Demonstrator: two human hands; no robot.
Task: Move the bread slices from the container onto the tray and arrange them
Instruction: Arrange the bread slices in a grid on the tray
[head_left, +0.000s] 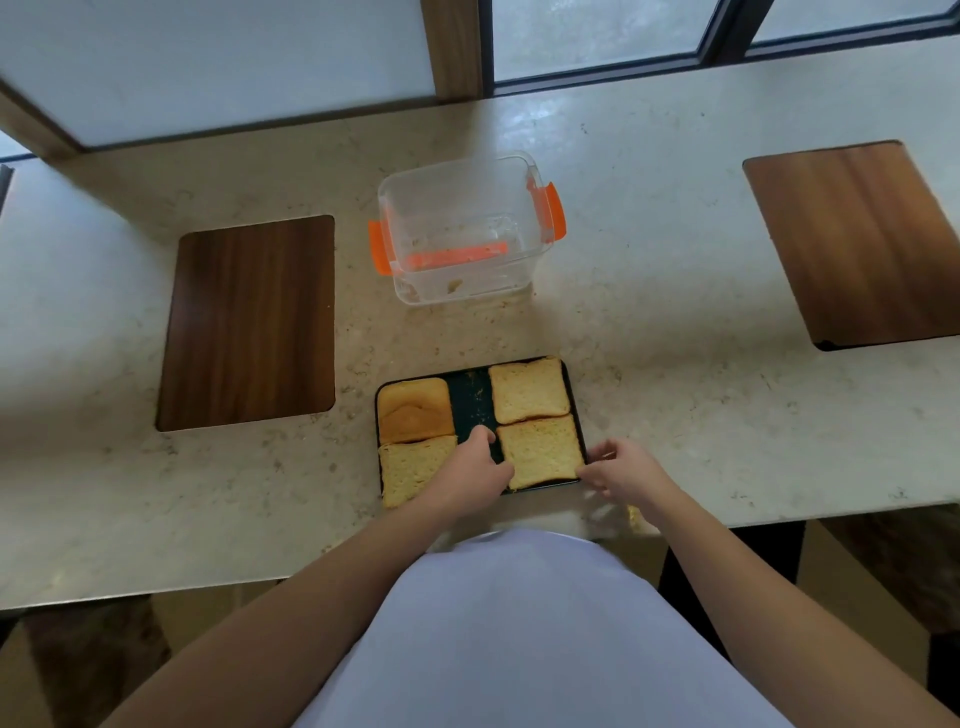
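Note:
A dark tray lies near the counter's front edge with several bread slices on it. A crust-end slice sits at far left, a slice at near left, one at far right and one at near right. My left hand rests on the tray's middle, touching the left edge of the near-right slice. My right hand touches that slice's right edge at the tray rim, fingers spread. The clear container with orange clips stands beyond the tray, holding only crumbs.
A dark wooden board lies left of the container and a lighter one at far right. Windows line the back of the stone counter. Its front edge runs just behind my hands.

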